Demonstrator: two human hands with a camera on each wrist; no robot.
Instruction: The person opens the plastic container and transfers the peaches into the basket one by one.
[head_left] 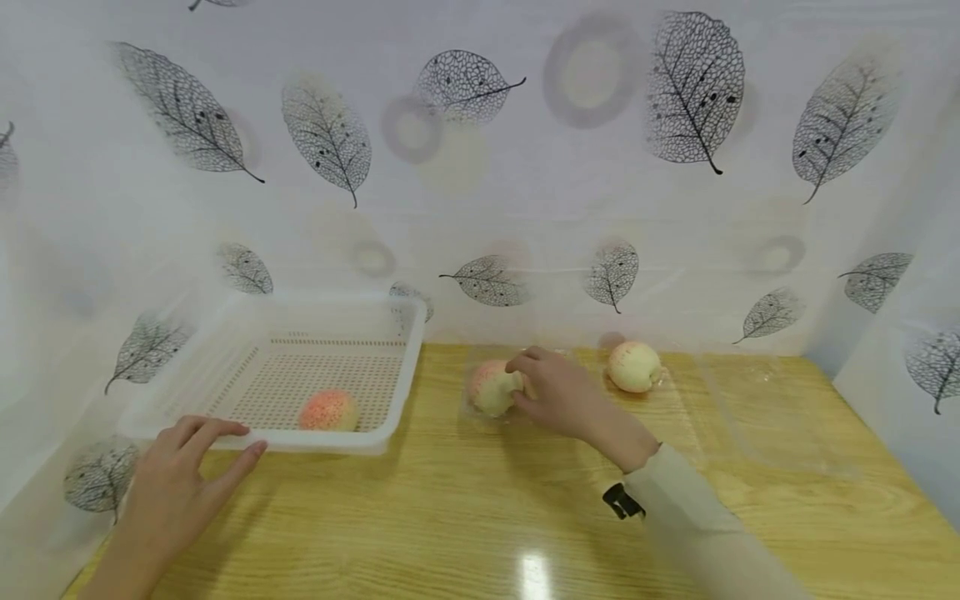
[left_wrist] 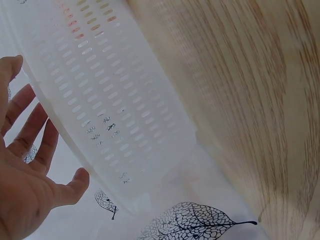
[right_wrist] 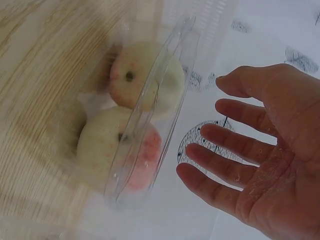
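My left hand (head_left: 176, 471) rests at the front rim of a white perforated plastic basket (head_left: 408, 375), thumb and fingertips right at the edge. In the left wrist view, that hand (left_wrist: 35, 155) has its fingers fairly straight along the rim. A reddish peach (head_left: 330, 411) lies inside the basket. Farther right, my right hand (head_left: 566, 396) reaches over a pale pink peach (head_left: 491, 389). The right wrist view shows this hand (right_wrist: 265, 145) with loosely extended fingers and nothing in them, beside a clear plastic box (right_wrist: 175, 65) holding two peaches (right_wrist: 130, 77).
Another pale peach (head_left: 633, 367) sits right of my right hand, near the back of the wooden table (head_left: 420, 517). A clear plastic tray (head_left: 772, 417) lies at the far right. A leaf-printed white sheet (head_left: 525, 208) hangs behind the table.
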